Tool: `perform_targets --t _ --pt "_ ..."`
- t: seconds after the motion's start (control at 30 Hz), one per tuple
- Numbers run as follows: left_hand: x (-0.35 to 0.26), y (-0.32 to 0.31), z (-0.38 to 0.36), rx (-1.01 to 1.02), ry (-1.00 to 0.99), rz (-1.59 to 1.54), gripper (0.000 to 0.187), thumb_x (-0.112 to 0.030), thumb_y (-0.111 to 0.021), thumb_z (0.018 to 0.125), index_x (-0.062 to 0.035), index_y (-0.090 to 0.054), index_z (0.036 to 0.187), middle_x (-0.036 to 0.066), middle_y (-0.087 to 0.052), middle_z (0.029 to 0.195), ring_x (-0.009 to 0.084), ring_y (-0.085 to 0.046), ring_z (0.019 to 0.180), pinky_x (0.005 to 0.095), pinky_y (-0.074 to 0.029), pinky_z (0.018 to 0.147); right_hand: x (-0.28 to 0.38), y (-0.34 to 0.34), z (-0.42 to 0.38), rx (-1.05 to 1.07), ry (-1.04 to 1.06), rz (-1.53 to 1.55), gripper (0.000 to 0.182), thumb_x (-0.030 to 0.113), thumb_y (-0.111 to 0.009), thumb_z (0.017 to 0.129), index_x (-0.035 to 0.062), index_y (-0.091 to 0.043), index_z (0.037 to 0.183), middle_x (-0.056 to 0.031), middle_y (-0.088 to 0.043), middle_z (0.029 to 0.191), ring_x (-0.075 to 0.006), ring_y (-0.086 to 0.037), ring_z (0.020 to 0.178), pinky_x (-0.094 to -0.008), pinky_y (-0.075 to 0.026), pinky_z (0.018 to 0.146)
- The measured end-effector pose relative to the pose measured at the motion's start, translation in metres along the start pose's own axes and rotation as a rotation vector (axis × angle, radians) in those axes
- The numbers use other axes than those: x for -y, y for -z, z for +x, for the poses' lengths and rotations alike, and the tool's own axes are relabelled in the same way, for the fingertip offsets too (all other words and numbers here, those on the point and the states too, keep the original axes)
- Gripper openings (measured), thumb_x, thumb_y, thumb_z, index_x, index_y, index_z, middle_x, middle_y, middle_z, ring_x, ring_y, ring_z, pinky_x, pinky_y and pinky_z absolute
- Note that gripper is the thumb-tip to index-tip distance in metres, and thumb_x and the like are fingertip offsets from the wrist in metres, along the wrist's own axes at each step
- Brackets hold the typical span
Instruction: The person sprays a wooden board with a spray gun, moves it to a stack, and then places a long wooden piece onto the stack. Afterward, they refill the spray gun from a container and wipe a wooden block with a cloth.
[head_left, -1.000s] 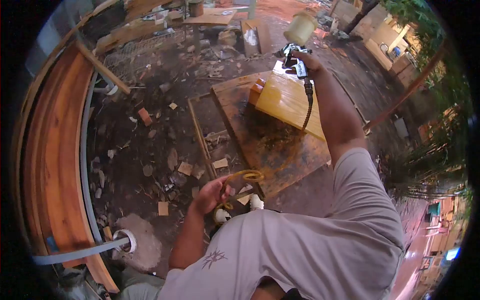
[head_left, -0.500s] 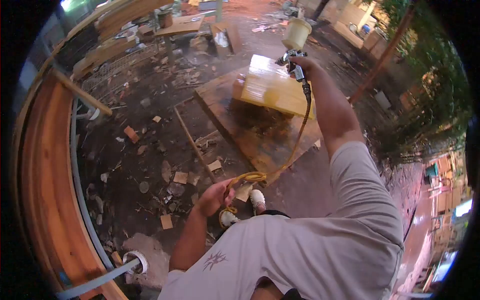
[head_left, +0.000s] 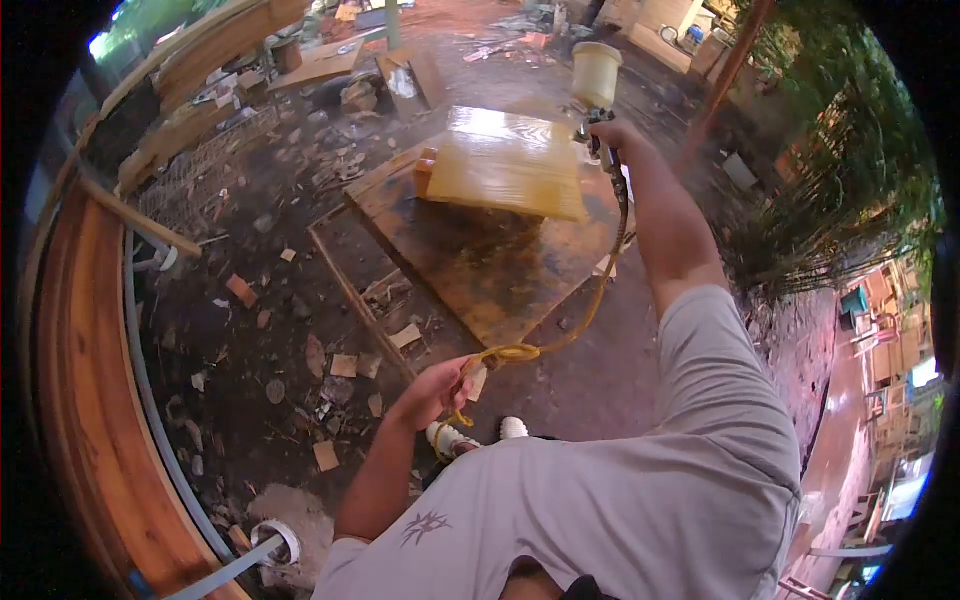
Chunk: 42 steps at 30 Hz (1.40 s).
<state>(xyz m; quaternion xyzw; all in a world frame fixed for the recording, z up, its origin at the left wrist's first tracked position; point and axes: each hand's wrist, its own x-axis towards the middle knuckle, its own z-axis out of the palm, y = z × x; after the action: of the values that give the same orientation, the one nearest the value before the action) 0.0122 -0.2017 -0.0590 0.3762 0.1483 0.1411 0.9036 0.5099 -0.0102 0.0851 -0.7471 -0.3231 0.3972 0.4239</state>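
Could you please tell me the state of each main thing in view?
Spray gun: held in the right hand.
Cup: upright above the gun.
Hose: looped at the left hand, slack between the hands.
Panel: glossy on top, raised above the board; wet or dry, I cannot tell.
Board: stained in dark patches.

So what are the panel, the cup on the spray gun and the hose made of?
Panel: likely wood, glossy wet-looking yellow coat, grain lines showing.
Cup: probably plastic, dull cream, slightly see-through look.
Hose: yellow, bends in loose loops, so rubber or soft plastic; can't tell which.
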Motion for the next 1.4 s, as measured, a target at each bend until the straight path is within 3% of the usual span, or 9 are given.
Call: perform_targets --t 0.07,0.33,0.43,0.5,0.67,1.0,1.13,1.33,1.4 --pt "0.003 -0.013 0.008 -0.009 0.03 0.035 0.074 -0.053 -0.056 0.085 0.0009 -0.04 0.133 -0.005 -0.048 0.081 0.0025 -0.044 0.066 0.0176 -0.038 0.061 0.01 0.004 -0.034 -0.2 0.078 -0.477 0.023 0.023 -0.065 0.081 0.0024 -0.063 0.091 -0.0083 -0.058 0.072 -0.0191 -0.056 0.064 -0.0366 -0.044 0.053" --pt "0.028 -0.034 0.032 -0.063 0.012 0.022 0.072 -0.048 -0.054 0.088 0.0018 -0.037 0.136 -0.003 -0.048 0.082 0.0057 -0.045 0.067 0.0226 -0.041 0.063 -0.018 0.045 -0.023 -0.127 0.143 -0.135 0.024 0.019 -0.067 0.078 -0.001 -0.063 0.09 -0.0089 -0.059 0.075 -0.02 -0.055 0.064 -0.0375 -0.044 0.054" --pt "0.035 -0.044 0.033 -0.082 -0.011 -0.001 0.072 -0.047 -0.054 0.088 0.0019 -0.036 0.137 -0.003 -0.049 0.082 0.0063 -0.046 0.067 0.0233 -0.042 0.064 -0.017 0.05 -0.024 -0.067 0.125 -0.097 0.021 0.018 -0.066 0.08 0.0004 -0.062 0.09 -0.0084 -0.059 0.074 -0.0197 -0.057 0.064 -0.0374 -0.046 0.054" --pt "0.038 -0.051 0.033 -0.091 -0.03 -0.021 0.072 -0.047 -0.054 0.088 0.0019 -0.036 0.137 -0.003 -0.049 0.083 0.0063 -0.046 0.068 0.0233 -0.042 0.065 -0.019 0.056 -0.022 0.083 0.153 0.053 0.02 0.019 -0.064 0.083 0.0019 -0.06 0.093 -0.0076 -0.06 0.075 -0.0191 -0.059 0.063 -0.0372 -0.048 0.055" --pt "0.04 -0.061 0.023 -0.153 -0.076 -0.034 0.073 -0.048 -0.056 0.087 0.0015 -0.036 0.137 -0.003 -0.049 0.084 0.0055 -0.045 0.069 0.0208 -0.04 0.064 -0.012 0.044 -0.019 0.155 0.066 0.05 0.02 0.023 -0.059 0.088 0.004 -0.058 0.096 -0.0073 -0.062 0.075 -0.0189 -0.06 0.061 -0.0373 -0.051 0.055" --pt "0.02 -0.029 -0.031 -0.194 -0.066 -0.032 0.074 -0.051 -0.057 0.086 0.0009 -0.038 0.136 -0.004 -0.049 0.08 0.0046 -0.043 0.068 0.0199 -0.039 0.063 -0.003 -0.038 0.012 0.303 0.065 0.145 0.027 0.025 -0.059 0.087 0.0047 -0.054 0.104 -0.0096 -0.063 0.078 -0.0203 -0.063 0.063 -0.0341 -0.053 0.049" --pt "0.011 -0.005 -0.058 -0.195 -0.106 -0.089 0.074 -0.05 -0.056 0.087 0.0011 -0.038 0.136 -0.005 -0.048 0.078 0.0038 -0.042 0.067 0.0194 -0.038 0.061 0.006 -0.082 0.026 0.365 0.027 0.106 0.025 0.028 -0.055 0.092 0.0058 -0.053 0.104 -0.0094 -0.063 0.082 -0.0203 -0.064 0.068 -0.0359 -0.058 0.057" --pt "-0.006 0.028 -0.094 -0.216 -0.131 -0.087 0.071 -0.049 -0.055 0.088 0.0011 -0.038 0.135 -0.005 -0.049 0.079 0.0029 -0.042 0.066 0.0192 -0.035 0.06 0.028 -0.142 0.016 0.375 0.048 0.124 0.027 0.028 -0.055 0.092 0.0083 -0.053 0.111 -0.0097 -0.064 0.087 -0.0213 -0.065 0.073 -0.0412 -0.059 0.065" --pt "-0.013 0.037 -0.103 -0.217 -0.11 -0.084 0.073 -0.05 -0.057 0.086 0.0014 -0.038 0.135 -0.003 -0.05 0.082 0.0064 -0.046 0.068 0.0237 -0.04 0.064 0.032 -0.158 0.014 0.375 0.035 0.127 0.029 0.028 -0.055 0.092 0.0085 -0.053 0.113 -0.01 -0.064 0.089 -0.0219 -0.065 0.075 -0.0422 -0.059 0.066"
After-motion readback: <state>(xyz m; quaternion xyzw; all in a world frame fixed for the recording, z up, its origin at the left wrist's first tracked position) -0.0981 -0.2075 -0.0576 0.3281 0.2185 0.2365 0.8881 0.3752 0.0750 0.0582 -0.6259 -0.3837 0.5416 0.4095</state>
